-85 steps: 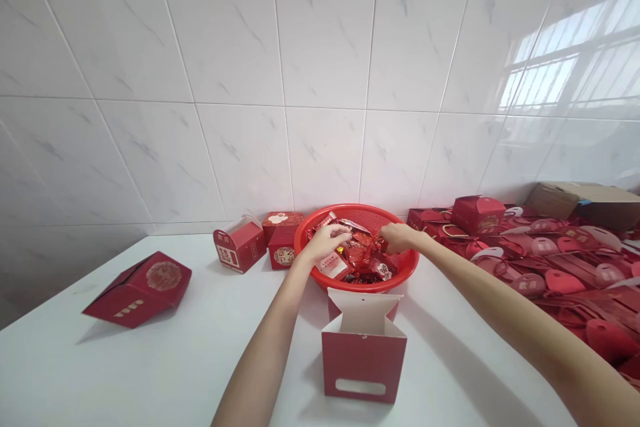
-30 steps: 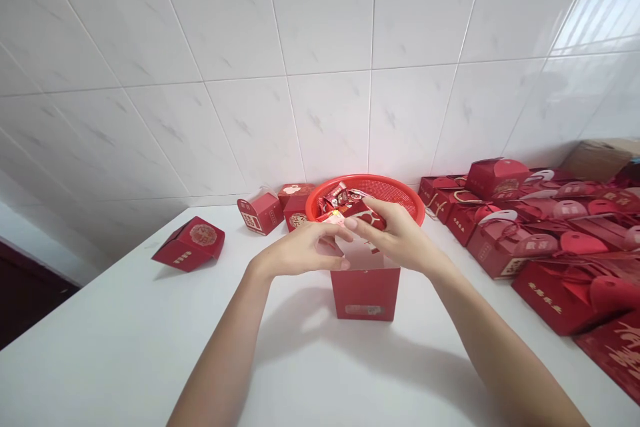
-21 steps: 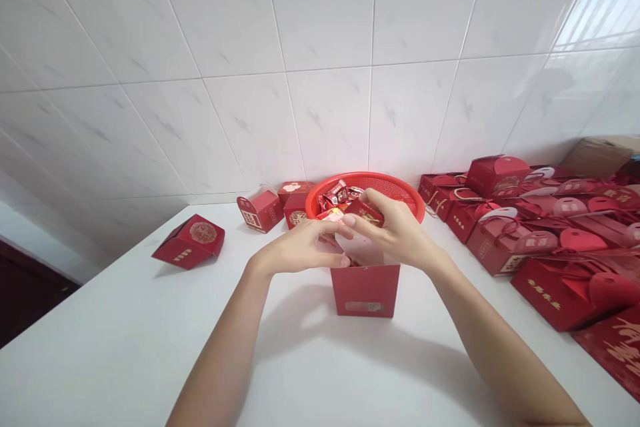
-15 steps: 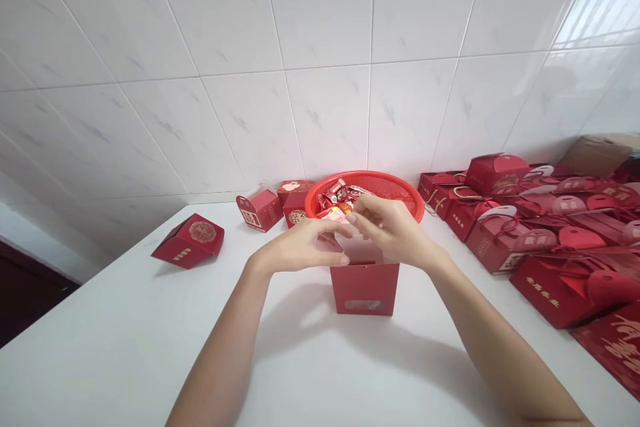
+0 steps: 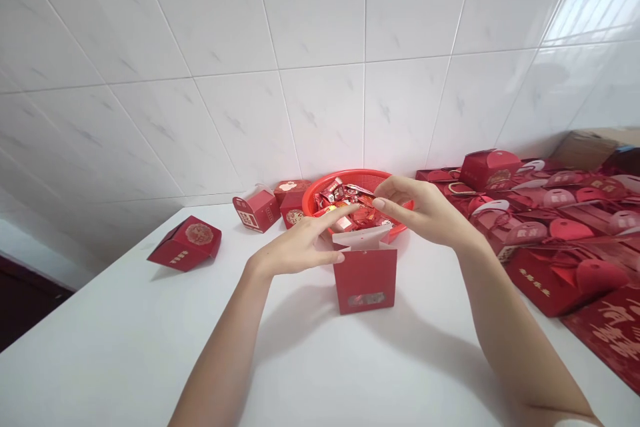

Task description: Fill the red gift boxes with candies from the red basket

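Centrally: one open-topped red card box (image 5: 367,280), upright, pale inside, with an oblong window low in its near face; its flaps stand raised. Landmark for all entries below.

Left hand (image 5: 295,247): at the box's upper left edge, thumb and fingers spread wide, thumb tip at the rim, nothing gripped.
Right hand (image 5: 425,210): above and right of the box, loosely curled, a narrow gap between thumb and fingers; whether it holds anything cannot be told.
Round red plastic basket (image 5: 307,203): just behind the box, containing shiny red wrapped sweets (image 5: 367,215).
Small red card boxes (image 5: 257,210): a group, behind and left.
Dark red faceted box (image 5: 187,245): well left, tilted, near the surface's slanting left edge.
Massed red gift boxes (image 5: 555,227): right, crowded together.
White smooth surface (image 5: 150,340): a broad stretch in front and left.
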The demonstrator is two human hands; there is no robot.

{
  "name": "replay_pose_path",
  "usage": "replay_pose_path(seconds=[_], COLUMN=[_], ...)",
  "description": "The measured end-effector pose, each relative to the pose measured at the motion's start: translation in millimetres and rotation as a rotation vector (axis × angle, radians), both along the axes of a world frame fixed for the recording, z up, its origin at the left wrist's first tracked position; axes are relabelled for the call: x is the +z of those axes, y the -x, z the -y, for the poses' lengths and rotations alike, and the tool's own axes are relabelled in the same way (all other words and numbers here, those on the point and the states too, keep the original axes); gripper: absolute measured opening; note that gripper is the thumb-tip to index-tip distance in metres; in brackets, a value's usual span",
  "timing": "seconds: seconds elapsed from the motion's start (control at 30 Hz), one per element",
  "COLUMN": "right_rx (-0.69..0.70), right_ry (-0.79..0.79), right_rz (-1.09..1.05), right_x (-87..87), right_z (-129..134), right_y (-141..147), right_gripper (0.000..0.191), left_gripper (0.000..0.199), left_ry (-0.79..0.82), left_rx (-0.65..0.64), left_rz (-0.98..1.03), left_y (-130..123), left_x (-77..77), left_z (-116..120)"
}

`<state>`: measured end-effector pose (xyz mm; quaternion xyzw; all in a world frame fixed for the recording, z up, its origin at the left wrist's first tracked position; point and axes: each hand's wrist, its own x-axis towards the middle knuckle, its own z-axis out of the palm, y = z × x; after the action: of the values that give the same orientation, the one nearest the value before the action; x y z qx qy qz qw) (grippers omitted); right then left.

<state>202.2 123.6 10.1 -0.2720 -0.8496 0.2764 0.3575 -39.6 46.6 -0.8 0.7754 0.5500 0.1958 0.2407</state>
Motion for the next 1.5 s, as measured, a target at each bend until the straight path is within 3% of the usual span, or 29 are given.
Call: replay_pose_path(seconds=[0.07, 0.23, 0.3, 0.53, 0.87, 1.13, 1.37, 1.5], right_rx=[0.007, 0.117, 0.161, 0.179, 0.122, 0.072, 0.222, 0.188], right_ry=[0.004, -0.006, -0.038, -0.014, -0.027, -0.06, -0.02, -0.013], right_rz=[0.081, 0.383, 0.462, 0.519, 0.615, 0.657, 0.642, 0.606], right_x=[1.0, 0.7, -0.8, -6.8, -6.3, -19.4, -12.5, -15.6], right_z=[-1, -5, -9, -20, -15, -22, -24, -27], right_y=[-4, -9, -8, 0, 3, 14, 7, 8], right_gripper=[0.036, 0.032, 0.03, 0.017, 0.027, 0.024, 0.028, 0.03], left_gripper=[0.069, 0.02, 0.01, 0.013, 0.011, 0.019, 0.018, 0.017], left_ry=[-0.022, -0.096, -0.123, -0.102, -0.066, -0.043, -0.003, -0.004], left_rx=[0.023, -0.047, -0.079, -0.04, 0.009, 0.04, 0.075, 0.085], left_rz=[-0.022, -0.057, -0.075, -0.112, -0.13, -0.144, -0.028, -0.016], left_y=[-2, -7, -9, -12, -12, -11, -10, -9], left_x=[-3.0, -7.7, -8.2, -7.0, -8.9, -9.1, -13.7, -15.6], left_z=[-2, -8, -10, -10, -12, -14, -19, -21])
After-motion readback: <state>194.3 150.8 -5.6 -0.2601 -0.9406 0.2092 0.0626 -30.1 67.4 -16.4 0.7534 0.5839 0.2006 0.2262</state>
